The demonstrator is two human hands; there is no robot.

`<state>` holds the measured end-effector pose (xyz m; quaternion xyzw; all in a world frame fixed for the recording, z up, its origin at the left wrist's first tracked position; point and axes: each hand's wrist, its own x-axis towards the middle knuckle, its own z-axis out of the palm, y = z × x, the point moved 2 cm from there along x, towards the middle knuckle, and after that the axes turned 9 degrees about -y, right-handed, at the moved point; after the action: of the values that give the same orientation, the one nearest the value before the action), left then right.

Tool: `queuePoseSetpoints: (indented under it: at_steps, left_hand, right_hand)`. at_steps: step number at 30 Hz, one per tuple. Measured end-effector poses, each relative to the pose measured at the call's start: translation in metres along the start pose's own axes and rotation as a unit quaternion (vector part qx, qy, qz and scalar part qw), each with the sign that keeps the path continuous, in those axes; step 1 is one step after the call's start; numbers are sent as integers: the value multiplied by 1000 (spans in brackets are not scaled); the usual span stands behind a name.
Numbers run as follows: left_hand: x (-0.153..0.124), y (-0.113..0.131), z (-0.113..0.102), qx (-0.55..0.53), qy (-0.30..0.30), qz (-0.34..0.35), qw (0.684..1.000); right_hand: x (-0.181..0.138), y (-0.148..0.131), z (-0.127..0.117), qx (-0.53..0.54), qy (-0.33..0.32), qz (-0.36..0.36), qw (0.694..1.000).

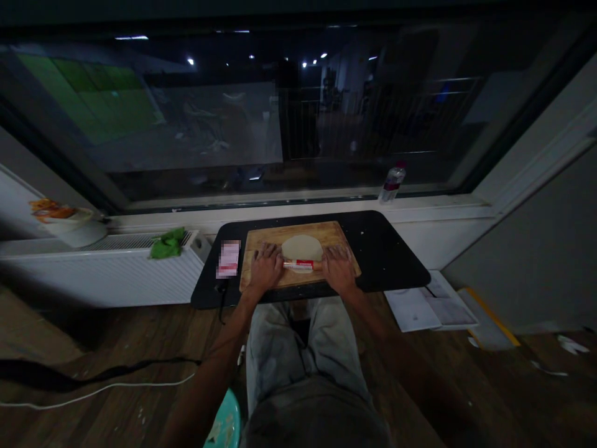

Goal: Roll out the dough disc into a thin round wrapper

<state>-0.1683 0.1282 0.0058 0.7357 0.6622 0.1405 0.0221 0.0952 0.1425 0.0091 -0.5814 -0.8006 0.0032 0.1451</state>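
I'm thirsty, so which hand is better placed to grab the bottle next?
Probably your right hand: it's nearer the bottle on the windowsill; your left hand is farther. Both are on the rolling pin.

We see a wide dark window (pixel 354 130) across the frame's top, a white radiator (pixel 116 280) at left, brown floor (pixel 153 333) below.

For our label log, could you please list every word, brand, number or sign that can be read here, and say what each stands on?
No text is legible.
Rolling pin: red-and-white print, too small to read.
Bottle: reddish label, too small and blurred.
Pink rectangular item: pixelated, so nothing can be read.
Papers at lower right: too dark and blurred.
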Motion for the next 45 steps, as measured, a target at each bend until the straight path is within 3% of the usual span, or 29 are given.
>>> queuePoseSetpoints:
  at_steps: [10,17,20,29,36,45]
  left_hand:
    - [45,-5,-4,-6,-44,6,999]
    - [88,-1,-6,-37,-68,-5,997]
    - [98,1,-4,-11,-108,-3,994]
    - [82,-13,0,29,-156,39,987]
    - [65,-23,-3,65,-144,92,983]
    - [56,-33,6,33,-110,75,991]
  right_hand:
    - [1,-7,-9,-8,-48,41,998]
    - [5,-14,-10,-21,-78,22,997]
    - [3,-19,-4,-23,-76,32,996]
    - [-24,-43,6,-13,-12,52,998]
    - [-37,-65,-1,-8,-28,47,998]
    - [-49,-79,-2,-9,-39,50,998]
